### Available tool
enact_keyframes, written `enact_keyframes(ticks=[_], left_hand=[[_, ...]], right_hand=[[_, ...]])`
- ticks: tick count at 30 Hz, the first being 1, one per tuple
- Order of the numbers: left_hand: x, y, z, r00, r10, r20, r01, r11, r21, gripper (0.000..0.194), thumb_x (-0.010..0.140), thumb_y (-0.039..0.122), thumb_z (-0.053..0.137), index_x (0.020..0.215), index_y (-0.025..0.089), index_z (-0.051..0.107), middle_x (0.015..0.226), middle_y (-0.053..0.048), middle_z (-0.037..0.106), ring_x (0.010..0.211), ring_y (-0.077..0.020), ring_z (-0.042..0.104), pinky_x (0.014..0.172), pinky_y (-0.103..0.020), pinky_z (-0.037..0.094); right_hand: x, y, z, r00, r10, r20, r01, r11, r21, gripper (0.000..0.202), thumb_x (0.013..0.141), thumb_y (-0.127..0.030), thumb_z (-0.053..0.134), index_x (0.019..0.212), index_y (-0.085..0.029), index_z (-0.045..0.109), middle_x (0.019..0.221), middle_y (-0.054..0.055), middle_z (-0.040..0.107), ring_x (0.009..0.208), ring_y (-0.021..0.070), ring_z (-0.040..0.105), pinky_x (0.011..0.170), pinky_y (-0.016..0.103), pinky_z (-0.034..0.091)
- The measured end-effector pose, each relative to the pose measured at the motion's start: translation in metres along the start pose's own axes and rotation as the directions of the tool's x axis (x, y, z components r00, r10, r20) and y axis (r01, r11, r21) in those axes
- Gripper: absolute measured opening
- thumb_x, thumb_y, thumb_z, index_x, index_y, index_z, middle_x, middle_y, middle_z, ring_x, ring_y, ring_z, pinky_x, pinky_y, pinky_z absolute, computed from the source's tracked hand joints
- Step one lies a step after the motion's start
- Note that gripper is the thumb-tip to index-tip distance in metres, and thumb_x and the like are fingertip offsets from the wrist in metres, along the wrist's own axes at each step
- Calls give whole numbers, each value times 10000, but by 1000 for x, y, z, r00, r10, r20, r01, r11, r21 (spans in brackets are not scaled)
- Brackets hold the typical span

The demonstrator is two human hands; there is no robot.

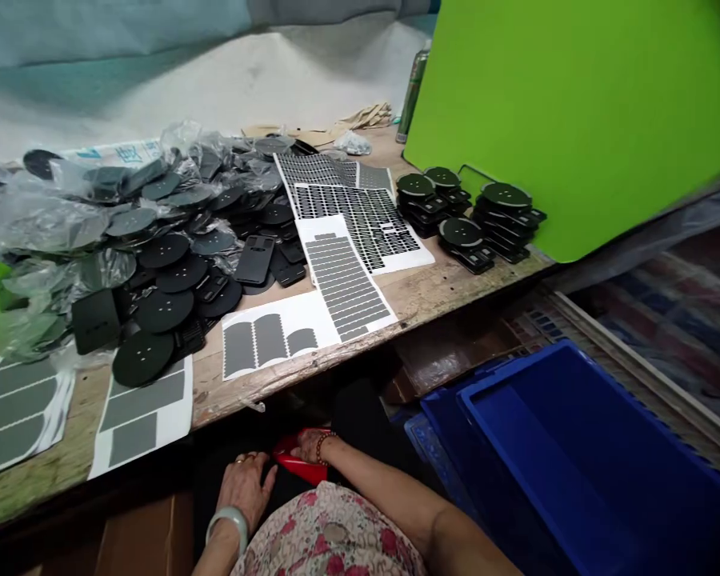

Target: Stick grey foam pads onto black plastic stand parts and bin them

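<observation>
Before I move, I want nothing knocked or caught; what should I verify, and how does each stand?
1. Left hand free: ok, nothing held.
2. Right hand clear of the red object: not ok, touching.
3. Right hand's grip: cannot tell, fingers partly hidden.
4. Black stacks standing: ok.
5. Striped sheet apart from slotted sheet: not ok, overlapping.

slanted panel (576, 120): bright lime green | tray (606, 472): deep blue | round discs (164, 310): black | sticker sheets (351, 280): white with grey striped blocks | shirt (330, 536): pink flowers showed on cream
</observation>
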State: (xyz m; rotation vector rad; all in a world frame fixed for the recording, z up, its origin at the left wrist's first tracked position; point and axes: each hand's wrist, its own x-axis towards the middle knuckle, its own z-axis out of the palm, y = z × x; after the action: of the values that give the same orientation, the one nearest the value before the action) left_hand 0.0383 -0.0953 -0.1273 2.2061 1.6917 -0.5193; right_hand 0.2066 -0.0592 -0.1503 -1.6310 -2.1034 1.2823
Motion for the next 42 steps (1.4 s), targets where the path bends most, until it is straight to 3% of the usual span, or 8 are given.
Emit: enact_keyframes(ticks=[7, 10, 12, 14, 20, 30, 36, 42], left_hand=[[16, -1, 1, 989, 145, 36, -148, 983, 109, 380, 892, 321, 340, 1058, 147, 634, 1070, -128, 677, 1027, -276, 588, 841, -368, 408], [21, -4, 2, 976, 211, 47, -216, 967, 136, 371, 891, 322, 352, 1060, 156, 636, 1058, -123, 684, 1007, -261, 605, 839, -352, 417], [21, -6, 2, 970, 237, 48, -242, 959, 145, 366, 889, 326, 360, 1072, 163, 633, 1069, -116, 684, 1015, -253, 605, 852, -345, 416], [19, -8, 3, 968, 247, 42, -251, 956, 151, 373, 892, 329, 357, 1093, 161, 624, 1089, -117, 678, 1035, -250, 597, 868, -344, 410], [12, -8, 1, 962, 271, 34, -273, 947, 168, 379, 893, 353, 353, 1077, 177, 633, 1087, -109, 680, 1035, -237, 599, 883, -330, 405], [9, -7, 1, 953, 286, 101, -302, 930, 211, 378, 880, 330, 349, 1078, 182, 634, 1094, -120, 676, 1039, -256, 601, 874, -361, 425], [11, 3, -9, 947, 272, 170, -303, 933, 197, 399, 858, 289, 364, 1157, 165, 597, 1190, -118, 639, 1117, -236, 579, 921, -335, 430], [6, 57, -47, 898, 431, 90, -419, 899, -125, 334, 837, 326, 381, 1061, 226, 608, 1099, -63, 660, 1073, -219, 593, 937, -318, 425]], right_hand=[[-113, 45, -73, 885, 132, -446, -108, 991, 78, 234, 926, -272, 389, 981, -187, 599, 983, 46, 638, 926, 150, 588, 844, 257, 438], [-194, 90, -97, 485, 314, -816, -308, 935, 177, 248, 894, -288, 410, 1012, -153, 582, 971, 97, 623, 882, 189, 595, 807, 293, 464], [-240, 122, -101, 343, 423, -838, -546, 816, 189, 328, 861, -306, 467, 1119, -119, 546, 1072, 147, 595, 979, 227, 579, 862, 325, 448], [-273, 151, -97, 361, 611, -705, -777, 615, 135, 447, 833, -341, 524, 1209, -102, 501, 1141, 165, 580, 1051, 238, 567, 895, 322, 428], [-302, 182, -70, 372, 734, -568, -855, 510, 99, 364, 839, -314, 526, 1160, -152, 582, 918, 148, 698, 933, 263, 652, 770, 334, 466], [-301, 151, 1, 548, 654, -522, -771, 637, -11, 314, 859, -240, 485, 1150, -212, 599, 1147, 91, 655, 1012, 206, 635, 847, 275, 463], [-298, 150, 7, 541, 627, -560, -752, 659, 12, 308, 848, -206, 482, 1121, -219, 625, 1125, 115, 665, 1001, 226, 647, 856, 309, 483], [-296, 163, 14, 539, 615, -576, -747, 664, 10, 393, 830, -156, 459, 1188, -197, 616, 1178, 149, 633, 1092, 266, 601, 924, 375, 479]])
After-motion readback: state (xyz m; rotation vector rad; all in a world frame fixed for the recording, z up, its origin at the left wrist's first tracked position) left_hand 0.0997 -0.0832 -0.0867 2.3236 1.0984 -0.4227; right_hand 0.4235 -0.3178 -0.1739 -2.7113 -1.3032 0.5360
